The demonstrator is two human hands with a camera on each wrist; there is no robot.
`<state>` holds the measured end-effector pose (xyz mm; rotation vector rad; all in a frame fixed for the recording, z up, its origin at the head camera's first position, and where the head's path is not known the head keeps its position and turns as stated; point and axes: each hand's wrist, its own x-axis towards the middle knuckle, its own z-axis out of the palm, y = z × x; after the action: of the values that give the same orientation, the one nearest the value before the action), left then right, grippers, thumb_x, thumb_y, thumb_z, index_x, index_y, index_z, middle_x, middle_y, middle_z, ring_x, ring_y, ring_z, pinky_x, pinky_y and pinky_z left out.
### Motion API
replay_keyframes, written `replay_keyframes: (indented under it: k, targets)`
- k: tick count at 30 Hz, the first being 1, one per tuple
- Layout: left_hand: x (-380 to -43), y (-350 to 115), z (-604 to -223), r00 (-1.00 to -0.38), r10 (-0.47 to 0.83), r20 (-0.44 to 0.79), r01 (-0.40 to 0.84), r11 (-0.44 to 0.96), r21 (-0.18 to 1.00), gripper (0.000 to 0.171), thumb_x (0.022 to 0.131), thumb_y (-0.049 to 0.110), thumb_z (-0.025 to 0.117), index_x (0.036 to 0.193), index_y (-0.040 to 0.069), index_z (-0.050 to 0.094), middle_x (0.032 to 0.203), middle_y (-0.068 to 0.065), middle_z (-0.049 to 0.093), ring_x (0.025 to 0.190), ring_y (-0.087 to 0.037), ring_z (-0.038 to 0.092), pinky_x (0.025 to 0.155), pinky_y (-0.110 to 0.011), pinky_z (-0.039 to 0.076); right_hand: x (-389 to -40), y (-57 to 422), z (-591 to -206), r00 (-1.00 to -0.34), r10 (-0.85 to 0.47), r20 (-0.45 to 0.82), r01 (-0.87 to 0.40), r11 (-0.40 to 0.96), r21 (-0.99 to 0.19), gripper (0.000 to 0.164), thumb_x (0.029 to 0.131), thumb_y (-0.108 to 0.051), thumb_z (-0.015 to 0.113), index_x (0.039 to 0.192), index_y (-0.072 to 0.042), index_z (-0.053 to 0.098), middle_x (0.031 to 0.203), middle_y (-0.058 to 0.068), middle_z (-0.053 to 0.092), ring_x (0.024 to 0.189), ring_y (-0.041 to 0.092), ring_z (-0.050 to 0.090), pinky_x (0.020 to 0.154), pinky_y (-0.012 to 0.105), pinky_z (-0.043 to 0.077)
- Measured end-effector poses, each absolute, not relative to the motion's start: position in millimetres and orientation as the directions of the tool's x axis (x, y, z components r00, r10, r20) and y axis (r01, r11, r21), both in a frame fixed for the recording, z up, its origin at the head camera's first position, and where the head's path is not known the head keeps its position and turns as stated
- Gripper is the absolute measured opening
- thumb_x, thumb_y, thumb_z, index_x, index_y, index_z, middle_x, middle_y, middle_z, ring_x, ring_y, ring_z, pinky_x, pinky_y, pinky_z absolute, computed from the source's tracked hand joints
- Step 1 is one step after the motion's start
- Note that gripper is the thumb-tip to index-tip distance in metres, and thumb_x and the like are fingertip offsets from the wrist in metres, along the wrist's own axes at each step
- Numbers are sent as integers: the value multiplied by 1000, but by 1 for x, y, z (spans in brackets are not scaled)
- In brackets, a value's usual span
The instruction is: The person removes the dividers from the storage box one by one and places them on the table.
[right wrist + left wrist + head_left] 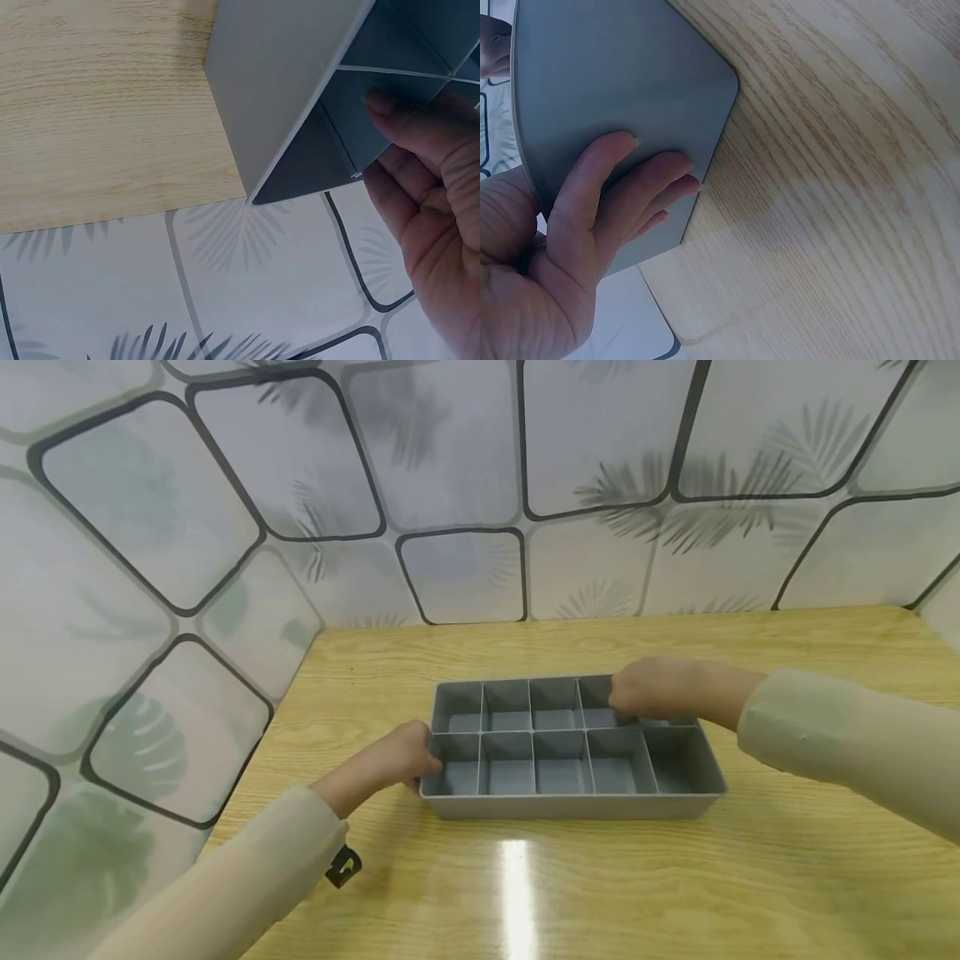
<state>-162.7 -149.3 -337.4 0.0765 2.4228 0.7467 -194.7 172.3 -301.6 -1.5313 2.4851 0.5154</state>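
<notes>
A long grey divided box [558, 807] stands on the wooden table, its compartments in two rows. My left hand [405, 753] grips the left end wall, thumb over the rim. In the left wrist view, the fingers of the left hand [604, 202] lie spread along the outside of that wall. My right hand [648, 687] reaches into the back row near the right end. The right wrist view shows the right hand [442, 195] pinching a thin grey divider [382, 135], thumb on the face towards the corner compartment and fingers beyond it.
The light wooden table [360, 677] extends around the box. Behind it and to the left rise walls with a leaf and line pattern [465, 572]. A small black item [344, 866] shows by the left sleeve. A bright reflection lies on the table in front.
</notes>
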Motion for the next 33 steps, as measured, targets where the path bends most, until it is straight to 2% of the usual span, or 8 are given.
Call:
replay_keyframes:
  k: [6,10,18,28,33]
  targets:
    - [-162,-149,-338,-829,213,-517,-113,842,527,18,74,-1,55,88,-12,49,74,-19,58,55,-22,61,51,-29,54,-195,174,-302,-451,-838,-307,-891,399,217,28,71,-2,54,51,-15,39,50,-6,35,48,11,25,42,26,28]
    - [-160,-150,-339,-837,210,-505,-109,841,530,15,74,-1,55,85,-10,50,73,-19,58,54,-21,60,51,-30,54,-195,176,-302,-446,-841,-307,-892,390,229,28,72,-2,53,51,-15,38,50,-6,33,49,11,25,42,27,26]
    - [-161,-149,-340,-835,197,-513,-122,844,522,19,74,0,55,88,-11,50,75,-19,57,55,-21,60,50,-28,54,-196,181,-296,-375,-888,-265,-911,300,283,28,73,-3,55,53,-15,39,51,-5,34,48,11,28,42,28,30]
    - [-161,-148,-342,-833,190,-519,-121,854,507,17,75,0,56,87,-11,51,75,-18,58,56,-20,60,51,-28,54,-193,182,-290,-394,-874,-284,-911,330,247,25,70,0,56,54,-14,44,52,-4,41,48,11,34,43,28,35]
    - [-162,-149,-342,-835,192,-516,-119,852,510,17,75,0,56,87,-11,51,75,-18,58,56,-20,60,51,-29,54,-193,184,-282,-352,-894,-276,-907,254,335,25,68,3,60,56,-15,47,54,-3,45,50,11,37,46,27,39]
